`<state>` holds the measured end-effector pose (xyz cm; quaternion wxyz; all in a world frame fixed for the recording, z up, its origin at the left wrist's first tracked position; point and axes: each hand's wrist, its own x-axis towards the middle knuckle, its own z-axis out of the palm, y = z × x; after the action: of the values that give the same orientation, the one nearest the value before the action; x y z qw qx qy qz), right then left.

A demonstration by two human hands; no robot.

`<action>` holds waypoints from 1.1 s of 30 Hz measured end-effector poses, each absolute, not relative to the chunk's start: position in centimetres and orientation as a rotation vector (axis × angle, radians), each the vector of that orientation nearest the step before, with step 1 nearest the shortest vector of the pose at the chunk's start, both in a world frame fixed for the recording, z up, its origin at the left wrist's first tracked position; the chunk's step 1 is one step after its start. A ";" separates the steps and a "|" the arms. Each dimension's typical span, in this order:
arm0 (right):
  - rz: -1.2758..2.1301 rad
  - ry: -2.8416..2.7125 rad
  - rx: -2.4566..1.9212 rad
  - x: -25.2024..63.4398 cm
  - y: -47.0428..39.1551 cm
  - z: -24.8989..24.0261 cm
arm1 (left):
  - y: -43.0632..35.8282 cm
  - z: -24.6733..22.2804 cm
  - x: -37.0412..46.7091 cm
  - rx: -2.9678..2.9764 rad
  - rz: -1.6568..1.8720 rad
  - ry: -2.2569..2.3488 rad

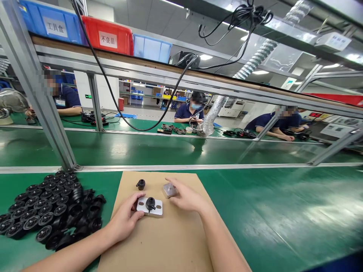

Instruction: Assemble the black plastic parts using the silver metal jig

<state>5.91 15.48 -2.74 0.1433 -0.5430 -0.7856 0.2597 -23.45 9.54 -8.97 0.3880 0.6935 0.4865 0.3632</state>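
On a sheet of brown cardboard (170, 241) lies a silver metal plate (158, 212) with two slots. My left hand (126, 217) grips its left end between thumb and fingers. A small black plastic part (151, 203) with a side spout sits in the middle of the plate. My right hand (185, 196) has its thumb and fingers around a smaller silver metal block (168, 189), which rests at the cardboard's upper right. A similar black spouted part (141, 184) stands on the cardboard just beyond the plate.
Many round black plastic parts (39, 207) are crowded on the green table (283, 211) to the left. A metal frame post (42, 87) rises at the left, and a black cable (113, 94) hangs ahead. Across the line, several people work at another green bench.
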 end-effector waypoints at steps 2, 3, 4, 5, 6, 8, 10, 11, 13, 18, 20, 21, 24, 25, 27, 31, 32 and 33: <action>0.725 -2.222 -1.604 5.3 15.5 -3.0 | 9.5 -8.8 -23.5 1.764 0.923 1.232; 0.704 -2.193 -1.631 5.0 15.6 -3.1 | 9.5 -8.8 -23.5 1.767 0.927 1.233; 0.681 -2.164 -1.653 4.7 15.7 -3.2 | 9.4 -8.7 -23.5 1.771 0.928 1.236; 0.666 -2.138 -1.663 4.4 15.8 -3.2 | 9.4 -8.7 -23.5 1.776 0.928 1.240; 0.661 -2.118 -1.659 4.1 15.9 -3.2 | 9.4 -8.6 -23.4 1.780 0.928 1.242; 0.690 -2.096 -1.599 3.7 15.9 -3.0 | 9.3 -8.5 -23.4 1.784 0.922 1.244; 0.742 -2.088 -1.499 3.2 15.5 -2.5 | 9.3 -8.4 -23.4 1.785 0.918 1.242; 0.770 -2.082 -1.435 2.9 15.2 -2.2 | 9.3 -8.4 -23.4 1.785 0.917 1.239; 0.825 -2.068 -1.274 2.1 14.2 -1.7 | 9.3 -8.2 -23.3 1.787 0.917 1.225; 0.741 -2.165 -1.027 0.1 11.8 -0.7 | 9.2 -8.0 -23.2 1.801 0.928 1.172; 0.656 -2.220 -1.015 -0.2 11.4 -0.4 | 9.2 -7.9 -23.1 1.801 0.930 1.155; 0.623 -2.249 -1.011 -0.2 11.3 -0.3 | 9.2 -7.9 -23.1 1.799 0.929 1.150; 0.525 -2.350 -1.051 -0.1 11.1 0.1 | 9.2 -7.8 -23.1 1.800 0.922 1.154; 0.501 -2.379 -1.072 0.0 11.1 0.3 | 9.1 -7.7 -23.1 1.804 0.922 1.159; 0.506 -2.408 -1.087 0.1 11.0 0.5 | 9.1 -7.6 -23.1 1.811 0.927 1.162; 0.598 -2.450 -1.015 0.4 11.0 0.7 | 9.0 -7.3 -23.0 1.812 0.929 1.169; 0.606 -2.460 -1.007 0.5 11.0 0.8 | 9.0 -7.3 -23.0 1.813 0.932 1.173; 0.612 -2.466 -1.000 0.6 11.1 0.9 | 9.0 -7.3 -23.0 1.814 0.935 1.178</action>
<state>0.59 11.09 0.87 0.2042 -0.3586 -0.8841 0.2193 -23.04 9.03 -7.32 0.3827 0.7114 0.4618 0.3664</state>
